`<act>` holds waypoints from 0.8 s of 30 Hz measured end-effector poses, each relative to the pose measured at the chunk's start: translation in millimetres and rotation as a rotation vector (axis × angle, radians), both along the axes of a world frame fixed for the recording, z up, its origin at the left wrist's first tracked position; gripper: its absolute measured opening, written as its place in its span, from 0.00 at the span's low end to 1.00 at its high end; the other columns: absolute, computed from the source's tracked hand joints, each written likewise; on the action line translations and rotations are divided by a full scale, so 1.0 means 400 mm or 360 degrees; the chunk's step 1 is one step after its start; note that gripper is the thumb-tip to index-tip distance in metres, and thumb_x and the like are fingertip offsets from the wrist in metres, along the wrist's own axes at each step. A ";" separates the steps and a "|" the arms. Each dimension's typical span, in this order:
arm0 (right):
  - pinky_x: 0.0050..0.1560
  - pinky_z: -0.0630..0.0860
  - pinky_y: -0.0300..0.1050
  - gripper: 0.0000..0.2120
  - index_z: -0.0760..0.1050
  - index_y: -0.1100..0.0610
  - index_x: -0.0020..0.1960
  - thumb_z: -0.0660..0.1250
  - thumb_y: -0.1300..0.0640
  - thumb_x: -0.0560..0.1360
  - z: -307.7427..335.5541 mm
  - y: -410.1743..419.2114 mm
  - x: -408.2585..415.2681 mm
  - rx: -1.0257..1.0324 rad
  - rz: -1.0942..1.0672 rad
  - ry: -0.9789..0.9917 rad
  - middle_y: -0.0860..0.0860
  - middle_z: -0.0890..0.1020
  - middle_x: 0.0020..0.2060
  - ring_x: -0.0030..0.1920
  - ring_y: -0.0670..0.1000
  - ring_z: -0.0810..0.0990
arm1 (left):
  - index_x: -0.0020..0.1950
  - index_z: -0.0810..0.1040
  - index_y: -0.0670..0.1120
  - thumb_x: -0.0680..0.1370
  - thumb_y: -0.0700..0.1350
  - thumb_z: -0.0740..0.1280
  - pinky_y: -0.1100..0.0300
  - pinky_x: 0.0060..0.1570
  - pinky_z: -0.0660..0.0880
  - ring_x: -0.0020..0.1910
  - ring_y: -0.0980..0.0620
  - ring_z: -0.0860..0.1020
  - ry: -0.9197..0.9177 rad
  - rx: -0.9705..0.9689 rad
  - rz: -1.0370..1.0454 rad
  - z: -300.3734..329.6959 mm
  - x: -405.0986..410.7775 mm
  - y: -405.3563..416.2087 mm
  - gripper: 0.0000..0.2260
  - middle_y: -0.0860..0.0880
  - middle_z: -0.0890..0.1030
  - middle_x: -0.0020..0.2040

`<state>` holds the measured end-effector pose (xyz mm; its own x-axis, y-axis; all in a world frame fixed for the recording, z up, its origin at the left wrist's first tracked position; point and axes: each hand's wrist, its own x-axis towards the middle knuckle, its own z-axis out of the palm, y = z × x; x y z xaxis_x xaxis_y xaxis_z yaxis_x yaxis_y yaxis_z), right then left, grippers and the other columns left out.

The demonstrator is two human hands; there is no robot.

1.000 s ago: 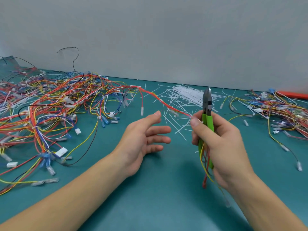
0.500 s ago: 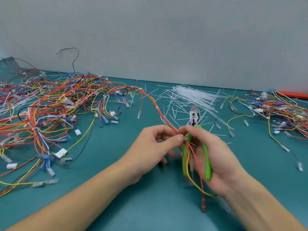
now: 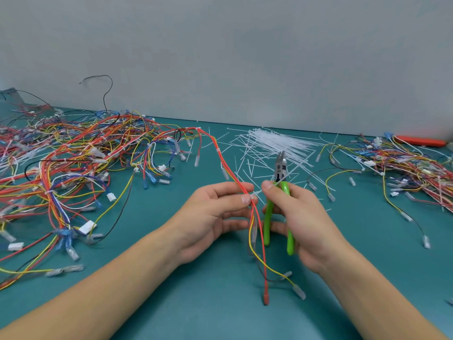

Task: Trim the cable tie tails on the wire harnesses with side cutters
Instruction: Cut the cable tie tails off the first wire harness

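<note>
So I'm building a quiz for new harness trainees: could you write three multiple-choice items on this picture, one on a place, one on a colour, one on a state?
1. Where does the pile of loose white cable ties lie?
A. beyond the hands, near the wall
B. at the near table edge
C. under the left forearm

2. What colour are the side cutters' handles?
A. red
B. green
C. black

3. What is the left hand doing?
A. resting flat
B. pinching the red and yellow wire bundle
C. holding the cutters

Answers: 1 A, the ties lie behind the cutter tips; 2 B, bright green grips show in the right hand; 3 B, thumb and finger close on the wires.
</note>
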<state>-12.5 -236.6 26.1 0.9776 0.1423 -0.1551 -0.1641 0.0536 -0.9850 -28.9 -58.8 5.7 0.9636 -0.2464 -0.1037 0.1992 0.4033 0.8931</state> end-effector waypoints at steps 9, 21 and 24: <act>0.44 0.79 0.49 0.13 0.79 0.57 0.48 0.67 0.48 0.82 0.004 -0.002 0.015 -0.0236 0.0070 -0.0111 0.49 0.83 0.35 0.35 0.48 0.81 | 0.56 0.81 0.41 0.77 0.35 0.71 0.58 0.36 0.81 0.39 0.47 0.86 0.0079 0.0037 0.0387 0.010 0.031 0.030 0.08 0.44 0.85 0.43; 0.35 0.69 0.36 0.11 0.77 0.49 0.44 0.70 0.41 0.76 -0.021 -0.009 -0.015 -0.1122 0.0149 -0.0722 0.43 0.76 0.32 0.33 0.44 0.72 | 0.56 0.83 0.39 0.71 0.38 0.76 0.60 0.39 0.81 0.40 0.44 0.87 -0.0194 0.0135 0.0659 0.025 0.029 0.038 0.15 0.42 0.86 0.44; 0.34 0.68 0.34 0.11 0.77 0.48 0.42 0.71 0.43 0.76 -0.027 -0.010 -0.015 -0.1102 0.0151 -0.0766 0.41 0.74 0.30 0.32 0.45 0.71 | 0.57 0.82 0.37 0.77 0.33 0.72 0.59 0.38 0.82 0.40 0.44 0.87 -0.0251 0.0258 0.0682 0.019 0.026 0.031 0.09 0.40 0.85 0.42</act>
